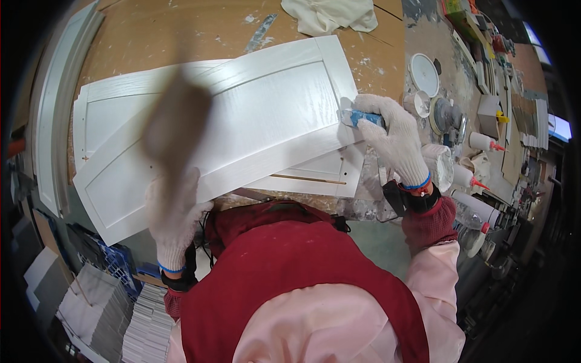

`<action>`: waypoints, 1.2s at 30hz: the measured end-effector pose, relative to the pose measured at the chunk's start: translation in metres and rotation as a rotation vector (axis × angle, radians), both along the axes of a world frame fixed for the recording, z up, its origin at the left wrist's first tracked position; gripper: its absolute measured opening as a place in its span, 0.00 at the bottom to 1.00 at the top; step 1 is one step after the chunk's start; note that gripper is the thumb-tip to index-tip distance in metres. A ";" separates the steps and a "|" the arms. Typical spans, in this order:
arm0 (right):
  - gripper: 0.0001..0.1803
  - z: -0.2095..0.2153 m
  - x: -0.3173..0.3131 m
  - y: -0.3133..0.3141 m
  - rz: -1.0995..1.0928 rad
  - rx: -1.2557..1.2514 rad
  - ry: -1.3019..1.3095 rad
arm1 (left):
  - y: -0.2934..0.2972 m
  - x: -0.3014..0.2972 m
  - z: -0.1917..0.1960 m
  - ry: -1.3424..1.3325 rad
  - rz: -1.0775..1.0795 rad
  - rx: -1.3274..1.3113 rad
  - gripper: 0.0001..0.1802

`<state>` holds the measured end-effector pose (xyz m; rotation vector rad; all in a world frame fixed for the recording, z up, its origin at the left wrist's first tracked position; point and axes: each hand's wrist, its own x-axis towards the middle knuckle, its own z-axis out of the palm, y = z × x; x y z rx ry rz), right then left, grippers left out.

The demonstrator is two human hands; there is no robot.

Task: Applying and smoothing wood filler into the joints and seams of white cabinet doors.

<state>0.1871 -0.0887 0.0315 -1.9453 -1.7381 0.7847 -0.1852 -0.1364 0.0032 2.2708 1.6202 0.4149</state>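
A white framed door panel [266,103] lies askew over another white panel [115,109] on the workbench, its near left corner jutting past the bench edge. My left hand [175,224], in a white knit glove, grips the upper panel's near edge; a blurred dark shape [177,118] close to the camera covers part of its fingers. At the panel's right end, my gloved right hand [393,133] closes round a small blue tool [366,118]. The tool's pale tip touches the frame there; its exact kind is unclear.
A white cloth [330,15] lies at the far side of the brown board [139,36]. Along the right stand a round white lid [424,75], tubs and red-tipped white bottles [481,141]. Long white panels [60,115] lean at left, with stacked pieces [148,327] below.
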 end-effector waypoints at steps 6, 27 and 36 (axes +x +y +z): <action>0.17 0.006 0.000 -0.006 0.078 -0.007 -0.027 | 0.001 0.001 0.000 0.004 0.006 -0.002 0.34; 0.18 0.013 -0.006 -0.072 -0.185 0.151 0.193 | -0.010 0.027 0.019 -0.175 0.138 -0.143 0.30; 0.29 -0.004 -0.099 -0.071 0.310 0.567 0.261 | 0.006 0.094 0.029 -0.997 -0.277 -1.159 0.31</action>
